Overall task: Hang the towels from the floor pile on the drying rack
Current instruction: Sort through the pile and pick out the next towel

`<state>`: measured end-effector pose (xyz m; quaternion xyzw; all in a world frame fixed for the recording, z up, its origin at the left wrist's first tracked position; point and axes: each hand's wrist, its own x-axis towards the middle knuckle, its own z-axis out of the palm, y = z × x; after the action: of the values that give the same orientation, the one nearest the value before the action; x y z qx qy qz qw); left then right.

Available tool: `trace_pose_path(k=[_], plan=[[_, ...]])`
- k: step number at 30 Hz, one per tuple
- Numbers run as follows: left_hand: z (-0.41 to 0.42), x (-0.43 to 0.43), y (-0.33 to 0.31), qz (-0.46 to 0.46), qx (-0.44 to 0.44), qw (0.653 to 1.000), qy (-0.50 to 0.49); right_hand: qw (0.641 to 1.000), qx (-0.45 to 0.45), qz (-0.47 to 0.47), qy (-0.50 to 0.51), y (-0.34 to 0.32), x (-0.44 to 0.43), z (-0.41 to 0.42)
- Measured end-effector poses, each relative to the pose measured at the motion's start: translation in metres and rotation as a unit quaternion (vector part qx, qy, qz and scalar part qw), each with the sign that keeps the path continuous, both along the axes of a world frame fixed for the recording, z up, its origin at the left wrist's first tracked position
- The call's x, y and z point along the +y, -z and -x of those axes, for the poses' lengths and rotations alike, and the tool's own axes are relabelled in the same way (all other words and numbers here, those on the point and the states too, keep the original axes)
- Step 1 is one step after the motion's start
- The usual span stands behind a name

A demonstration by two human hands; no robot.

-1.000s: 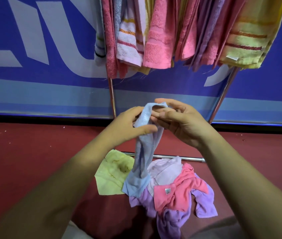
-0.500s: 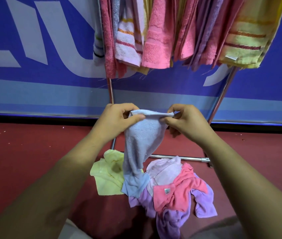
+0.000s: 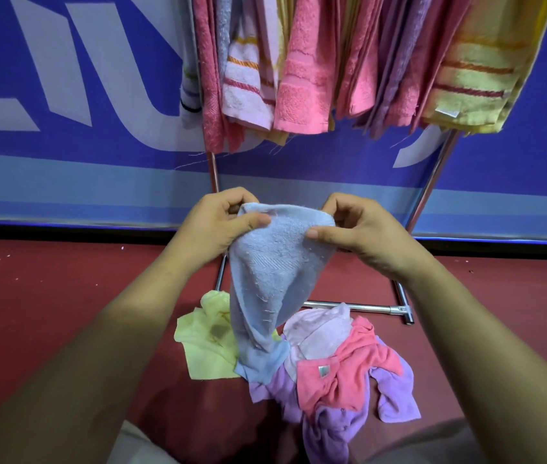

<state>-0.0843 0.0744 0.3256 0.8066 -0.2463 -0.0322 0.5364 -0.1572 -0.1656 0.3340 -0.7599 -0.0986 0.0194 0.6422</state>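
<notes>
The left hand (image 3: pixel 218 226) and right hand (image 3: pixel 359 229) drew apart, each pinching a top corner of the blue towel (image 3: pixel 275 279). Its top edge, bunched into a narrow rope a second ago, opened out wide between them. The yellow towel (image 3: pixel 205 339) on the floor rumpled at its far corner.

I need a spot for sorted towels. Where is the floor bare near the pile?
Bare red floor lies left of the yellow towel, up to the banner, and right of the rack foot. Crowded: the pile under the held blue towel, and the rack's hanging towels.
</notes>
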Motion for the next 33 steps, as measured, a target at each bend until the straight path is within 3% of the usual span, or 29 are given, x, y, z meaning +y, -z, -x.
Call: trace_pose_path(k=[6, 10, 13, 17, 25, 29, 33], plan=[[0.005, -0.001, 0.002, 0.027, -0.017, 0.999, 0.004, 0.954, -0.021, 0.297, 0.023, 0.012, -0.015, -0.008], [0.008, -0.004, 0.000, 0.006, -0.057, 0.998, -0.027, 0.927, -0.048, 0.371, 0.036, 0.015, -0.016, -0.010], [0.008, -0.002, -0.005, 0.006, -0.075, 0.996, -0.058, 0.936, -0.017, 0.351, 0.031, 0.016, -0.021, -0.010], [0.007, 0.001, -0.006, 0.015, -0.068, 0.995, -0.066, 0.964, 0.040, 0.257, 0.054, 0.008, -0.022, -0.003], [-0.003, 0.005, -0.004, 0.075, -0.052, 0.991, -0.098, 0.986, -0.017, 0.045, 0.162, 0.001, -0.021, -0.004], [-0.003, 0.004, -0.002, 0.097, -0.028, 0.992, -0.080, 0.986, -0.010, 0.011, 0.164, 0.002, -0.022, -0.005], [-0.006, 0.012, -0.004, 0.095, -0.022, 0.992, -0.083, 0.987, -0.016, 0.062, 0.147, -0.001, -0.022, -0.001]])
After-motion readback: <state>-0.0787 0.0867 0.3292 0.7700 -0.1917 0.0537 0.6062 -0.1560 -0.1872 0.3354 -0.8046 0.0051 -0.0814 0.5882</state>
